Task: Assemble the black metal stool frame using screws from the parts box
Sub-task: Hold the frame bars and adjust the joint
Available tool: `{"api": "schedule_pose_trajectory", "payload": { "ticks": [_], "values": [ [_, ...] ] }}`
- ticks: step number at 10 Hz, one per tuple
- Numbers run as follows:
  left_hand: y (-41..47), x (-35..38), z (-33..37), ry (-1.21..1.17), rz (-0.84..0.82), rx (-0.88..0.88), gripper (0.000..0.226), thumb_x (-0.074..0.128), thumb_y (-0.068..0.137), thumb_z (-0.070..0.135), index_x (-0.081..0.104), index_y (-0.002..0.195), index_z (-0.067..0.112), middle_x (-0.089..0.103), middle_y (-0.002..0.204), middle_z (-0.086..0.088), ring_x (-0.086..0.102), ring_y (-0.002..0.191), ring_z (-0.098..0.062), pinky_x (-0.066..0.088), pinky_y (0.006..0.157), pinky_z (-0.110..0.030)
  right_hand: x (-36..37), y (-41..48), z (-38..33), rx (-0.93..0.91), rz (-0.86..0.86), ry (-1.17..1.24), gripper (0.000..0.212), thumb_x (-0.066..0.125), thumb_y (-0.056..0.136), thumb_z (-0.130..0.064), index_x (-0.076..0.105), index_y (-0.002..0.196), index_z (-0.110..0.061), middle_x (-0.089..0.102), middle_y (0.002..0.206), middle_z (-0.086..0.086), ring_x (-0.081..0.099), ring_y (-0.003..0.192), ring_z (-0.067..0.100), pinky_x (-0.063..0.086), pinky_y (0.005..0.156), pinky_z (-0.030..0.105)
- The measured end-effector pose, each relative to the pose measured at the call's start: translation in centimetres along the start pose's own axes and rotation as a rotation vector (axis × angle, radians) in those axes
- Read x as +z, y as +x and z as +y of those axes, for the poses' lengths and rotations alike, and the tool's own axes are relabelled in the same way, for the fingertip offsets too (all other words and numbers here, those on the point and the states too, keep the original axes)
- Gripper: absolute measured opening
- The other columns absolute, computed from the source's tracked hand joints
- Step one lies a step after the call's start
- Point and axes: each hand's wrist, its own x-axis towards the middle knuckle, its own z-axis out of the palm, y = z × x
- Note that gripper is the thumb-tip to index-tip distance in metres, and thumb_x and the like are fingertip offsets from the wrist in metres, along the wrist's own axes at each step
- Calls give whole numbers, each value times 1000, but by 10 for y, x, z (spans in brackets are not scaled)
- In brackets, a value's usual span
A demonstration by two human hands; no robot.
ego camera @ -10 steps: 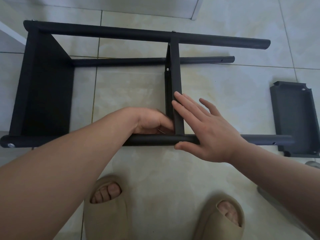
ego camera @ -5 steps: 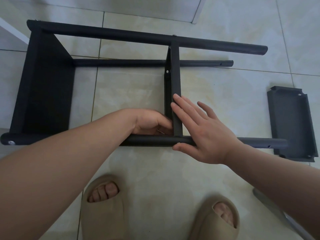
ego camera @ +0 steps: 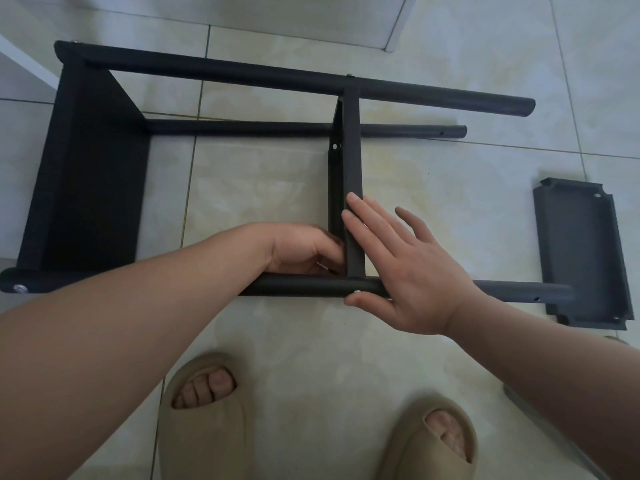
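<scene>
The black metal stool frame [ego camera: 90, 188] lies on its side on the tiled floor [ego camera: 450, 202], seat panel to the left and 3 leg tubes in view running right. A loose black panel [ego camera: 581, 254] lies flat just past the end of the near leg tube [ego camera: 311, 285]. 2 tan slippers [ego camera: 204, 420] stand below, cut off by the bottom edge. The right hand [ego camera: 412, 268] is spread flat: 2 straight fingers rest on the cross brace [ego camera: 352, 150], the other 2 fan out off it, and the thumb touches the near tube's front beside a screw head [ego camera: 356, 291]. The left hand [ego camera: 304, 247] curls into the corner where brace meets tube; its fingertips are hidden behind the brace, so I cannot tell what it holds.
</scene>
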Motion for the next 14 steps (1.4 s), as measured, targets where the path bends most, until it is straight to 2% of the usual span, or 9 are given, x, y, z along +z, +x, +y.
{"api": "schedule_pose_trajectory", "payload": {
  "ticks": [1,3,4,5,7,10,11,12,14],
  "values": [
    [0,0,-1,95,29,-7,18,53,93,0,71,91,2,73,84,-10,71,78,-18,56,74,-29,0,0,0,0,-2,-8,94,29,95,-73,16,161,-8,3,170,7,8,157,24,22,121,56],
    [1,0,-2,18,28,4,21,51,91,-9,69,85,2,72,75,-11,72,69,-18,56,63,-24,0,0,0,-1,5,-16,94,29,95,-73,16,161,-8,4,170,7,9,157,25,23,121,56],
    [2,0,-1,-10,10,-7,20,49,91,-9,67,90,0,72,78,-12,72,71,-19,57,67,-26,0,0,0,0,8,-22,94,30,94,-73,17,161,-8,5,170,7,10,157,25,24,121,56],
    [4,-2,-2,-13,5,-51,23,48,94,0,67,106,-2,70,94,-15,68,86,-25,54,86,-36,0,0,0,1,3,-28,95,30,94,-73,17,161,-8,5,170,7,9,157,25,24,120,56],
    [3,-2,-2,51,-20,-13,35,52,93,-3,78,75,13,74,77,-7,72,71,-15,55,64,-23,-1,1,-1,1,0,-31,95,28,94,-74,17,161,-7,5,170,8,9,157,25,23,121,56],
    [4,-3,-2,-33,-40,-36,20,48,94,-1,65,103,1,70,89,-11,69,80,-21,56,77,-31,0,0,-1,2,9,-33,95,30,94,-73,18,161,-7,6,170,8,9,157,25,25,120,56],
    [4,-4,-4,78,-45,-59,27,54,91,7,78,80,13,72,83,-7,69,78,-17,53,78,-31,0,1,-1,1,2,-36,95,30,94,-74,17,161,-7,4,170,8,8,157,25,24,120,56],
    [3,-3,-4,100,-25,-27,36,55,92,3,80,70,18,75,79,-4,72,74,-15,55,67,-24,1,0,0,2,6,-34,95,30,94,-74,17,161,-7,4,170,7,8,157,25,25,120,55],
    [4,-4,-4,14,-29,-14,34,49,91,-8,76,79,10,74,81,-10,73,74,-19,58,69,-27,1,1,0,1,16,-33,95,32,94,-73,18,161,-7,7,170,8,11,156,26,26,120,56]
  ]
}}
